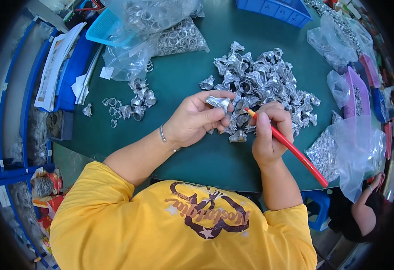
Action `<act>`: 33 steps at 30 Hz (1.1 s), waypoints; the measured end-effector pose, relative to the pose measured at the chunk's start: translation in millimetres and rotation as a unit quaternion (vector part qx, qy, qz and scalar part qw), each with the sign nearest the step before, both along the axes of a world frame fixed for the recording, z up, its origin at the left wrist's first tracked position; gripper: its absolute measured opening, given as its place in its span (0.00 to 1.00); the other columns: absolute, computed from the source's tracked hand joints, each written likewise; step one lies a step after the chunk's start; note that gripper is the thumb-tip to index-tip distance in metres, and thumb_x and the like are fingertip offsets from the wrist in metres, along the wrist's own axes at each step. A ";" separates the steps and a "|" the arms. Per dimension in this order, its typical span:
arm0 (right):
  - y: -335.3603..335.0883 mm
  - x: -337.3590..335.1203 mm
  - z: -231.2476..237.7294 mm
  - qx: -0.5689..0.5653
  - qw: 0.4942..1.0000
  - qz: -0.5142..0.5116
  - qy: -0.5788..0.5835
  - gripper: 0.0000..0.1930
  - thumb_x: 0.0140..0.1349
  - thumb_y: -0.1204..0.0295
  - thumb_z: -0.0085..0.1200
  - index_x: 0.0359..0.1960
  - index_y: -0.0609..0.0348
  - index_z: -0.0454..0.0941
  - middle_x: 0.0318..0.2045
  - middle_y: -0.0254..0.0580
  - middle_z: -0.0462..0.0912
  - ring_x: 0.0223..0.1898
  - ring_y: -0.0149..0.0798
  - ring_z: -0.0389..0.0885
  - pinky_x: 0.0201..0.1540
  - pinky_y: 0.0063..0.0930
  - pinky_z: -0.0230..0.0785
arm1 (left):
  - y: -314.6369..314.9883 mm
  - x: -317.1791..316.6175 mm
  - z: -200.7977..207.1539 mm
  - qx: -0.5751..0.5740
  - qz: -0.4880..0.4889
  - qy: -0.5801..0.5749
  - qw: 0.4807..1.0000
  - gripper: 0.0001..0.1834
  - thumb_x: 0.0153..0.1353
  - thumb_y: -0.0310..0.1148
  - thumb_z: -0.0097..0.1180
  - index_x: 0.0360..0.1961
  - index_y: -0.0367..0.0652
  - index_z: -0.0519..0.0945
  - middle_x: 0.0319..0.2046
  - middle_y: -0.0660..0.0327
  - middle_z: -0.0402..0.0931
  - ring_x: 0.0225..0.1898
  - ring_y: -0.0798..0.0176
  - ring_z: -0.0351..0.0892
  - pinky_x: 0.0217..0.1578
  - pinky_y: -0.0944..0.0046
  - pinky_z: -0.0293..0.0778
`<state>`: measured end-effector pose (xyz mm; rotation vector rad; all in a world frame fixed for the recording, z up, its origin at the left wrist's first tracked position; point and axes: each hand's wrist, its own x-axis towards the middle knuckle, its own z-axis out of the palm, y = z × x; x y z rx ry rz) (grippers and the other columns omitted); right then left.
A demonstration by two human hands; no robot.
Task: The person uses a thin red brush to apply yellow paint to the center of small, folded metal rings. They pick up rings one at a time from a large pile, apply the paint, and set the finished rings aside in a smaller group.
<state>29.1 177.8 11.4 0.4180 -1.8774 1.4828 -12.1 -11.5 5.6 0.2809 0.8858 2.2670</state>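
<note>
My left hand (197, 118) is closed on a shiny silver metal casting (218, 103), a ring-like piece with a sculpted top, pinched between thumb and fingers. In my right hand (272, 130) is a red pencil (299, 155), held as for writing, its pale sharpened end and red tip toward the casting. The tip looks a little apart from the piece. Behind both hands a big heap of similar silver castings (269, 76) covers part of the green table (188, 162). One loose casting (238, 136) lies just between my hands.
Left of my hands lie several rings and castings (138, 101). Clear bags of silver rings (179, 38) and a light blue basket (109, 27) stand at the far left. A blue bin (275, 11) sits at the back. Plastic bags (354, 148) and purple trays (357, 92) line the right edge. Another person's arm (366, 209) shows at lower right.
</note>
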 end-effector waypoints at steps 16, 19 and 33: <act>-4.4 1.4 9.7 0.062 0.996 0.056 0.043 0.06 0.50 0.83 0.56 0.29 0.61 0.74 0.23 0.39 0.78 0.23 0.39 0.75 0.33 0.31 0.63 | 4.7 6.3 -0.1 -0.180 0.088 0.160 0.967 0.15 0.58 0.21 0.59 0.46 0.37 0.72 0.44 0.49 0.79 0.34 0.65 0.82 0.32 0.71 0.78; -7.0 0.9 10.4 0.077 0.995 0.053 0.041 0.07 0.49 0.83 0.57 0.29 0.61 0.74 0.22 0.38 0.78 0.22 0.38 0.75 0.32 0.31 0.62 | 5.7 6.6 -3.2 -0.162 0.095 0.181 0.965 0.15 0.58 0.20 0.60 0.46 0.36 0.72 0.44 0.50 0.79 0.36 0.65 0.82 0.33 0.70 0.78; 1.2 2.7 4.0 0.016 1.000 0.019 -0.015 0.04 0.54 0.83 0.54 0.30 0.63 0.72 0.24 0.43 0.78 0.25 0.40 0.74 0.35 0.32 0.66 | 8.3 5.7 -2.2 -0.103 0.118 0.245 0.957 0.18 0.56 0.14 0.57 0.47 0.37 0.71 0.52 0.45 0.73 0.48 0.58 0.80 0.47 0.61 0.79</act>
